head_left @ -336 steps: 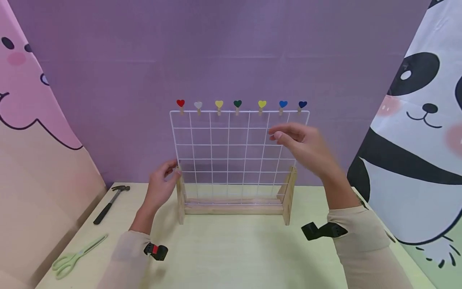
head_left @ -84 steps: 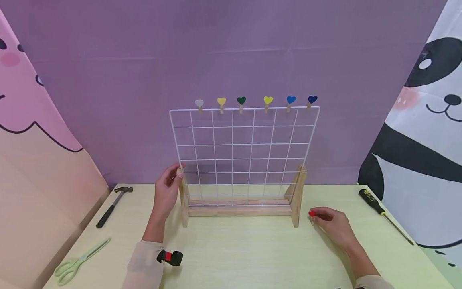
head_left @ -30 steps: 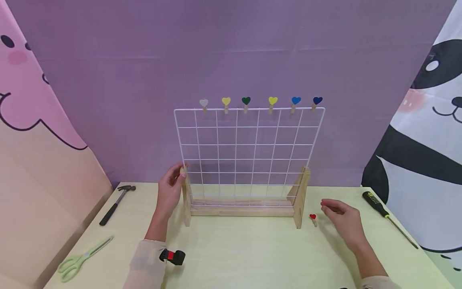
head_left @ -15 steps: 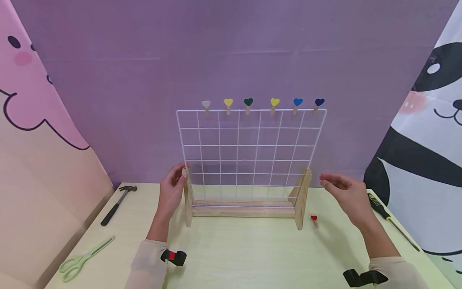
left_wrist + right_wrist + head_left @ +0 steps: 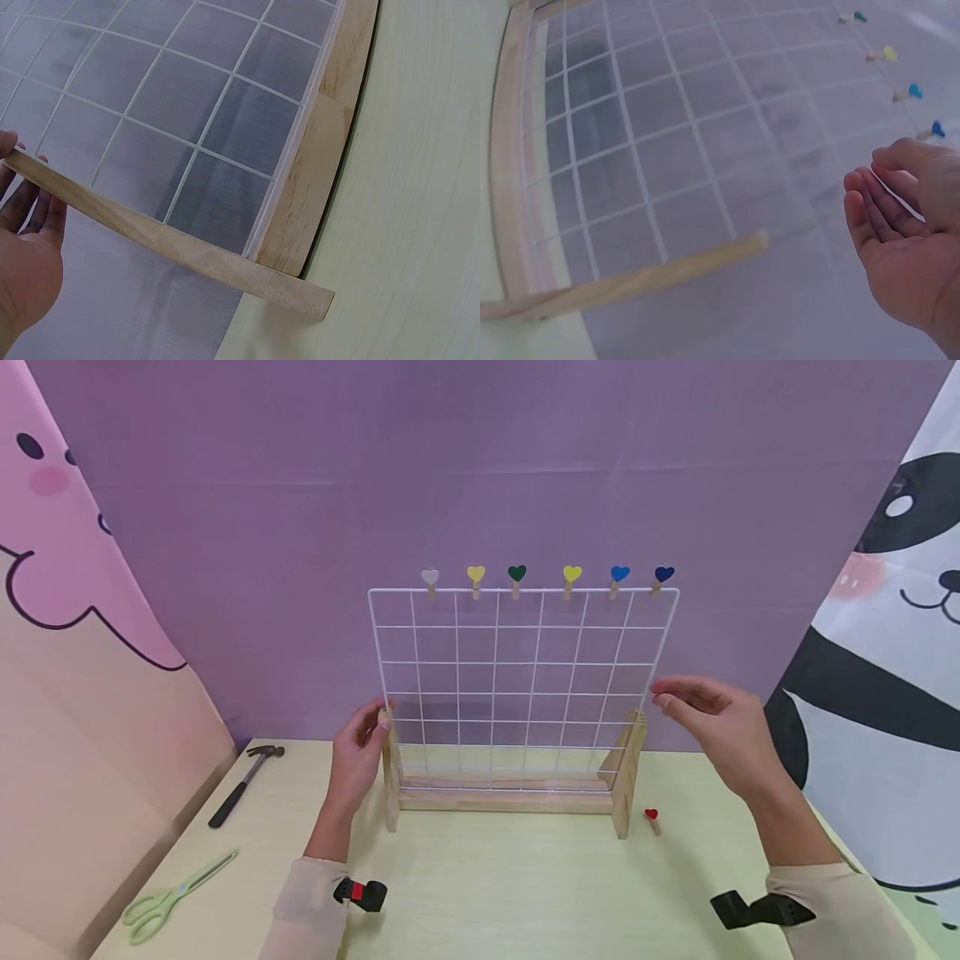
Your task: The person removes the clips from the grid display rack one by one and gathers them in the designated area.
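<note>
A white wire grid (image 5: 492, 694) stands upright in a wooden stand (image 5: 506, 802). Small heart clothespins line its top bar: white (image 5: 430, 577), pale yellow (image 5: 476, 574), dark green (image 5: 517, 573), yellow (image 5: 572, 574), blue (image 5: 619, 573) and navy (image 5: 664, 574). A red heart clothespin (image 5: 652, 816) lies on the table, right of the stand. My left hand (image 5: 352, 764) pinches the top of the stand's left upright (image 5: 172, 244), thumb in front. Beside the grid's right edge, my right hand (image 5: 723, 735) hovers with loosely bent fingers (image 5: 877, 217) and nothing in them.
To the left on the table (image 5: 480, 885) lie a claw hammer (image 5: 243, 785) and light green scissors (image 5: 176, 897). Behind the stand hangs a purple backdrop (image 5: 480, 460). A panda-print cloth (image 5: 892, 610) covers the right side. My right forearm hides the screwdriver seen earlier.
The red clothespin left the grid's top left corner and was set on the table by my right hand. That hand has since let go and risen beside the grid. The left hand stays put.
</note>
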Demonstrator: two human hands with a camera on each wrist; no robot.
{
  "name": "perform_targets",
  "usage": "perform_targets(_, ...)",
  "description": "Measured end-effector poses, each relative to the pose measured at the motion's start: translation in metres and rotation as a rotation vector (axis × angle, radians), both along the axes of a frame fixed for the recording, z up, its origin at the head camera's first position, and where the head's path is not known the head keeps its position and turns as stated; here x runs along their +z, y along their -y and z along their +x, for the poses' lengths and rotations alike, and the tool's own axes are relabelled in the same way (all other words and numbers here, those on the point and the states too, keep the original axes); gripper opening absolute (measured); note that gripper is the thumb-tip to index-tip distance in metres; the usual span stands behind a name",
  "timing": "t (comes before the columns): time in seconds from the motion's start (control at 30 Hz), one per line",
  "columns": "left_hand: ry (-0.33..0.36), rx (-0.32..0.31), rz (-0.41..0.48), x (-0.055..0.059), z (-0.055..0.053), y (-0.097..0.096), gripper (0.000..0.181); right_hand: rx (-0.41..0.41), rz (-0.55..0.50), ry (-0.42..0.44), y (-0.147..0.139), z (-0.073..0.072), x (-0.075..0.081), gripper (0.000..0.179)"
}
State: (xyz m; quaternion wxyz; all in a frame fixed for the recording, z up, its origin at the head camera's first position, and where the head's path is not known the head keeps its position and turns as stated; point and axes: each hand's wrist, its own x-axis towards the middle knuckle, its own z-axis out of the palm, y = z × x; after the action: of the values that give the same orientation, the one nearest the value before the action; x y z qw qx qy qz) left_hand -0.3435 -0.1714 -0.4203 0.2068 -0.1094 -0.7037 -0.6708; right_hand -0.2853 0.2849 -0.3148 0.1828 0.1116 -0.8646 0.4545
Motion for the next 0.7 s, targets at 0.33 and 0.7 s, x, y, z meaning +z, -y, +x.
perform_targets(0.33, 0.005, 0.006, -0.017, 0.001, 0.000, 0.000, 0.036, 0.089, -0.053, -0.076, 0.028, 0.004, 0.038, 0.033)
perform_targets(0.7, 0.007, 0.009, -0.013, 0.000, -0.001, 0.000, 0.035, 0.147, -0.098, -0.106, 0.053, -0.001, 0.073, 0.033)
